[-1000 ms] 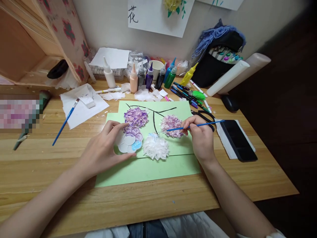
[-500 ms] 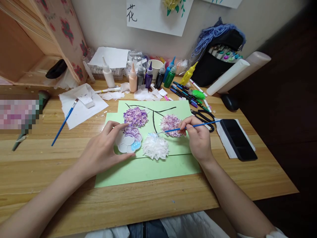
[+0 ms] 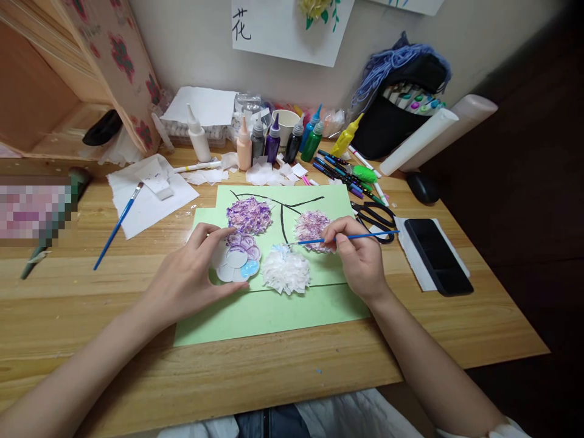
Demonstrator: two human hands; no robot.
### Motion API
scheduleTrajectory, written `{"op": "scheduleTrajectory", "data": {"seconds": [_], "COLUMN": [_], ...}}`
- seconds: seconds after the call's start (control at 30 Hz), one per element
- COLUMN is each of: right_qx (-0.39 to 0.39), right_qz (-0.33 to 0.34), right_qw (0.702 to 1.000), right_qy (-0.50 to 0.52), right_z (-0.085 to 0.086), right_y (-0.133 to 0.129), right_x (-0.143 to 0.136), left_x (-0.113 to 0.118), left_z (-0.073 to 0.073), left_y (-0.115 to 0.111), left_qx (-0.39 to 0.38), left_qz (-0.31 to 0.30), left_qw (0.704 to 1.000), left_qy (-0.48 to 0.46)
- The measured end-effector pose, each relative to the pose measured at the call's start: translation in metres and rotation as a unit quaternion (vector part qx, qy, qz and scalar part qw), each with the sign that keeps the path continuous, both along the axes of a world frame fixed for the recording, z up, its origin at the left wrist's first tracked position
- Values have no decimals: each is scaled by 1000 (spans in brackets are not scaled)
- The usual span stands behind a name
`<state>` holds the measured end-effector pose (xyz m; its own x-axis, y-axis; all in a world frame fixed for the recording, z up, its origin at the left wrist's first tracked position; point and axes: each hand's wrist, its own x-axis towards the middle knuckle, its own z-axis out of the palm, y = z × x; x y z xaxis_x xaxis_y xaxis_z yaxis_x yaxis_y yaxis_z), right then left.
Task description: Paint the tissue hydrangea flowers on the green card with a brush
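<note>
My left hand (image 3: 191, 274) grips the edge of a flower-shaped paint palette (image 3: 236, 260) between thumb and fingers; light blue and purple paint show in its wells. In my right hand (image 3: 358, 255) is a thin blue paintbrush (image 3: 314, 241), its tip at the top edge of a white ruffled paper flower (image 3: 286, 274), where a faint blue tint shows. Two purple-tinted flowers, one at left (image 3: 249, 215) and one at right (image 3: 311, 229), lie on the green paper (image 3: 283, 310) by drawn black branches. My right fingers partly cover the right flower.
Paint bottles (image 3: 272, 143) and a paper cup (image 3: 286, 121) stand behind the paper. Pens (image 3: 340, 170), scissors (image 3: 375, 216) and a phone (image 3: 438, 257) lie to the right. At left, another blue brush (image 3: 117, 226) rests on white tissue (image 3: 176, 198).
My right hand has shifted slightly left with the brush, whose tip stays near the white flower's top edge. My left hand and the palette have hardly moved.
</note>
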<state>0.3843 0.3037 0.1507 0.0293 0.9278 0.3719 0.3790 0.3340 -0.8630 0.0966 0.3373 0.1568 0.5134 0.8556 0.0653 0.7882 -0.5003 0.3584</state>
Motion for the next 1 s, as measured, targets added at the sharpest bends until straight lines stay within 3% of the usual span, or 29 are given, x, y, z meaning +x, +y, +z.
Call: {"op": "scheduleTrajectory", "data": {"seconds": [0.33,1.0], "right_qx": [14,-10], "right_qz": [14,-10], "right_qw": [999,1000], "right_qy": [-44,16], "right_z": [1,-1], "right_y": [1,3], "right_x": [-1,-1], "left_x": [0,0], "left_z": [0,2], "left_y": [-1,-1], "left_qx": [5,1], "left_qz": [1,-2], "left_qw": [1000,1000], "left_qy": [3,7]}}
